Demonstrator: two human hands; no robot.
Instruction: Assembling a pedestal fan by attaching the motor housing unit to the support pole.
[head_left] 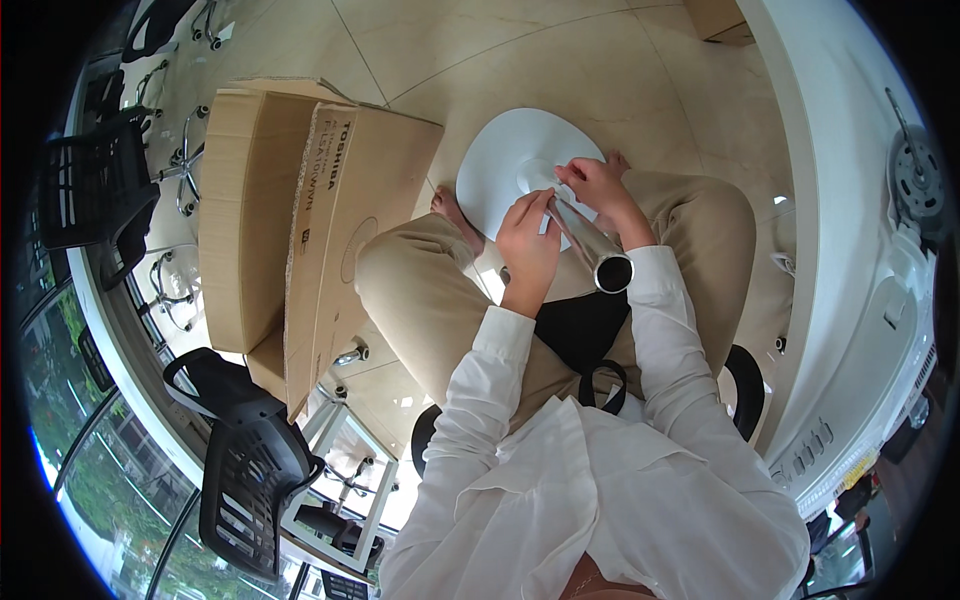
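Left hand (531, 243) grasps a shiny silver cylindrical metal tube (585, 232) at two o'clock, near a smooth round white base (505, 155) at one. Right hand (597, 188) curls beside the tube — whether holding anything, I can't tell.

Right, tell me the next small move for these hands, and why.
Probably steady the metal tube with the left hand before the right hand adjusts anything: the left grips it near its far end, the right is close by, and its open end slants toward the person. Whether it joins the white base is hard to tell.
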